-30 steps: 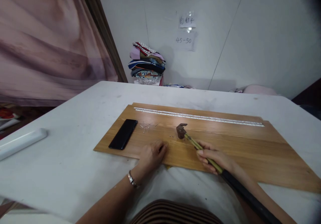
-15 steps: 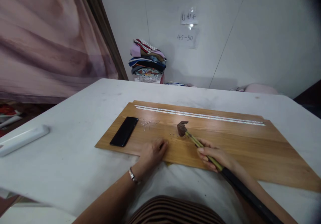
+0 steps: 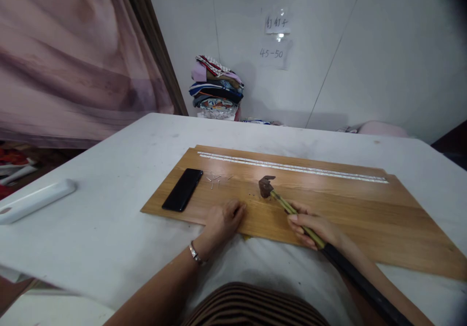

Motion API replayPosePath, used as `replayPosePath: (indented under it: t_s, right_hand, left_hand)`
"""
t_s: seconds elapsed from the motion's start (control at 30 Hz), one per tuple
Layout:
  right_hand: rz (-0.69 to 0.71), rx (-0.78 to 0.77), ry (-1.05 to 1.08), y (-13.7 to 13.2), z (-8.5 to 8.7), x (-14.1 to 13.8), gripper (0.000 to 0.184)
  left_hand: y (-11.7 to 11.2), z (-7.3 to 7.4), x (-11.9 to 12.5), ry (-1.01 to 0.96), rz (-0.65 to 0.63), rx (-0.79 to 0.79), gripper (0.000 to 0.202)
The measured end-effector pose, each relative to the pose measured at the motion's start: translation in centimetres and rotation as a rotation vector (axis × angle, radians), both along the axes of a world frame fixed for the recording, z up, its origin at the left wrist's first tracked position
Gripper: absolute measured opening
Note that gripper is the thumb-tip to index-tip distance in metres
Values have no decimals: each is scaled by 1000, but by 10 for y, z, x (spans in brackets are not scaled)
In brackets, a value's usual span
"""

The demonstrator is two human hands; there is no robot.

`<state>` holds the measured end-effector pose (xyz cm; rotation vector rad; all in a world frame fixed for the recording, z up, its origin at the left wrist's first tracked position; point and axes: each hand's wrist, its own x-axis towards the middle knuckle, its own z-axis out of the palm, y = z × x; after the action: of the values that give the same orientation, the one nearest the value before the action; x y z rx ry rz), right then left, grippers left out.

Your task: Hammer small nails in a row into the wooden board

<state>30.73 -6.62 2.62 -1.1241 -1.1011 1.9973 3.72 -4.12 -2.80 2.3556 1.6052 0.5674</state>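
A long wooden board lies on the white table. My right hand is closed round the yellow shaft of a hammer, whose dark head rests on the board. My left hand rests at the board's near edge with its fingers curled, and I cannot make out anything in them. Several small nails lie loose on the board beyond my left hand, beside a black phone. A pale strip runs along the board's far edge.
A white oblong object lies at the table's left edge. A pile of folded cloth stands against the wall behind the table, under two paper notes. A pink curtain hangs at the left.
The view has shifted slightly. Both hands and the hammer stay where they were on the board.
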Motion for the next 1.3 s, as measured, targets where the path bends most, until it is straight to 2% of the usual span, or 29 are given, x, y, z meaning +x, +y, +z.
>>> replayPosePath:
  t_s: [0.17, 0.43, 0.73, 1.07, 1.3]
  right_hand:
    - [5, 0, -29, 2, 0, -4, 59]
    - [11, 32, 15, 0, -1, 1, 63]
    - [2, -8, 7, 1, -3, -1, 59]
    - [10, 10, 16, 2, -4, 4, 65]
    - [11, 0, 13, 2, -6, 1, 61]
  left_hand:
    - [0, 0, 0, -20, -12, 12, 31]
    - [1, -2, -1, -8, -7, 6, 31]
    - [0, 2, 0, -22, -4, -12, 31]
    - [-1, 3, 1, -17, 13, -9, 31]
    - [0, 2, 1, -10, -4, 2, 33]
